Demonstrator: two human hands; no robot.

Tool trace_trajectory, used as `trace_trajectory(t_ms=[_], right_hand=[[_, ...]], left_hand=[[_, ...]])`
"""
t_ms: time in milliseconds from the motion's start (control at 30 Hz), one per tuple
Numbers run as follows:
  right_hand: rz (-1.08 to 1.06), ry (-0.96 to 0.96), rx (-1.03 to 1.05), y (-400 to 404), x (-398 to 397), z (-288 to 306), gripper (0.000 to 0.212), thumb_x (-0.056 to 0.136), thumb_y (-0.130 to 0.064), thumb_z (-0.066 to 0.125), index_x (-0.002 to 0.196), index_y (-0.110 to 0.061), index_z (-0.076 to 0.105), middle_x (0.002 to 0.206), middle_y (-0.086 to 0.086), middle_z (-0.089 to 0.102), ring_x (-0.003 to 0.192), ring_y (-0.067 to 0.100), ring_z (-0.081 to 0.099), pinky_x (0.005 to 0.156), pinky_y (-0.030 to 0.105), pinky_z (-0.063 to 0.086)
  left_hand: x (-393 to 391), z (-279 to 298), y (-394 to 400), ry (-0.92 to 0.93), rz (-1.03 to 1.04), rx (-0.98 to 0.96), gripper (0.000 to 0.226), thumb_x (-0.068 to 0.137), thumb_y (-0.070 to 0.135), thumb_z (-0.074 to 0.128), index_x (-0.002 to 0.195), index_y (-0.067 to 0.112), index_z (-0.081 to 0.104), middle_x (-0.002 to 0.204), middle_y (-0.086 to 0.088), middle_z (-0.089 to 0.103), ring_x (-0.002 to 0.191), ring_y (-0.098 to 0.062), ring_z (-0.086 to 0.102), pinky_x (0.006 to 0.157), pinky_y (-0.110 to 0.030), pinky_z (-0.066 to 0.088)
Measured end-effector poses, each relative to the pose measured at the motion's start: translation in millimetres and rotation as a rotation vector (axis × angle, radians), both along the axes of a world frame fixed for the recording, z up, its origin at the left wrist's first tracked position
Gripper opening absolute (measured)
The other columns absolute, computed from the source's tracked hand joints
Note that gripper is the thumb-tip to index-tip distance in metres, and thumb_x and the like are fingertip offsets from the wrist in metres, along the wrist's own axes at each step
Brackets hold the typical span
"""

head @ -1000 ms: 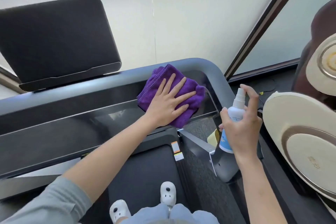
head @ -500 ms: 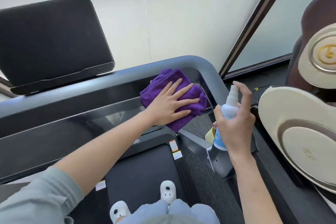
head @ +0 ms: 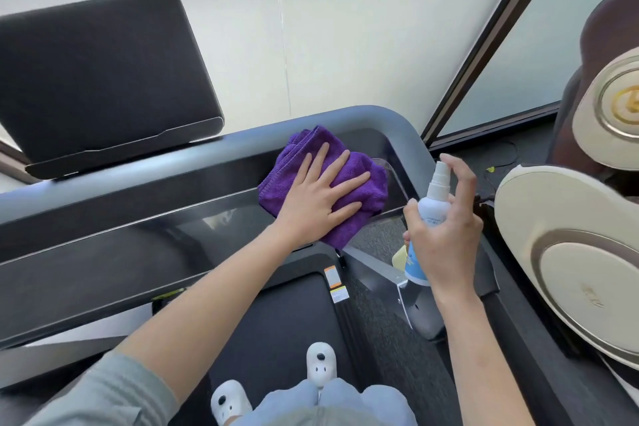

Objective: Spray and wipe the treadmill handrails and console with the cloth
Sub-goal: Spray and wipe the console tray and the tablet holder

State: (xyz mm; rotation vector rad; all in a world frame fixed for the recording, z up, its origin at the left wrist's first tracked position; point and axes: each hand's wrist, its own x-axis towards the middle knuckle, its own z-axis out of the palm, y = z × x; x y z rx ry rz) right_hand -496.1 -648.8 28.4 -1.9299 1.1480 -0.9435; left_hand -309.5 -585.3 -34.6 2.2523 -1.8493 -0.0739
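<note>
A folded purple cloth lies on the glossy black console of the treadmill, near its right end under the grey handrail. My left hand presses flat on the cloth with fingers spread and straight. To the right, my right hand grips a white spray bottle with a blue label, held upright beside the console's right corner, index finger curled over the nozzle. A dark tilted screen stands behind the handrail at the upper left.
The black running belt lies below, with my white shoes on it. A beige and brown massage chair crowds the right side. A pale wall and a dark window frame stand behind the treadmill.
My left hand has slid the cloth slightly left along the console. The right hand and bottle have held about the same place beside the console's right corner.
</note>
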Motion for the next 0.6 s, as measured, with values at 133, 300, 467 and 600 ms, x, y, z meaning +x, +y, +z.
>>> trace_trajectory(t_ms=[133, 300, 467, 600], right_hand=[[0.023, -0.01, 0.016, 2, 5, -1, 0.058, 0.086, -0.004, 0.063, 0.131, -0.034, 0.041, 0.071, 0.003, 0.062, 0.051, 0.026, 0.064, 0.054, 0.043, 0.055], [0.022, 0.003, 0.024, 5, 1, -6, 0.059, 0.086, -0.003, 0.063, 0.131, -0.034, 0.041, 0.072, 0.003, 0.064, 0.05, 0.024, 0.064, 0.055, 0.042, 0.055], [0.069, 0.019, 0.023, 12, 8, -10, 0.059, 0.086, -0.003, 0.063, 0.13, -0.035, 0.041, 0.075, 0.004, 0.064, 0.052, 0.027, 0.065, 0.058, 0.046, 0.056], [0.151, 0.019, 0.015, 21, 30, -9, 0.057, 0.086, -0.005, 0.064, 0.13, -0.034, 0.041, 0.084, 0.005, 0.065, 0.055, 0.026, 0.065, 0.059, 0.043, 0.056]], left_hand=[[10, -3, 20, -0.042, 0.159, -0.015, 0.058, 0.092, 0.061, 0.027, 0.147, 0.044, 0.029, 0.162, 0.001, 0.007, 0.148, -0.032, -0.01, 0.118, -0.047, -0.012], [-24, -3, -46, -0.116, 0.282, 0.03, 0.058, 0.094, 0.061, 0.028, 0.149, 0.043, 0.024, 0.162, -0.006, -0.004, 0.145, -0.04, -0.015, 0.115, -0.055, -0.014], [-15, -5, -36, -0.098, 0.26, -0.058, 0.057, 0.094, 0.058, 0.037, 0.147, 0.04, 0.033, 0.162, -0.005, 0.008, 0.147, -0.039, -0.005, 0.117, -0.052, -0.009], [19, -7, 24, -0.097, 0.405, -0.111, 0.056, 0.093, 0.058, 0.037, 0.147, 0.041, 0.034, 0.162, -0.006, 0.011, 0.147, -0.039, -0.001, 0.118, -0.053, -0.005]])
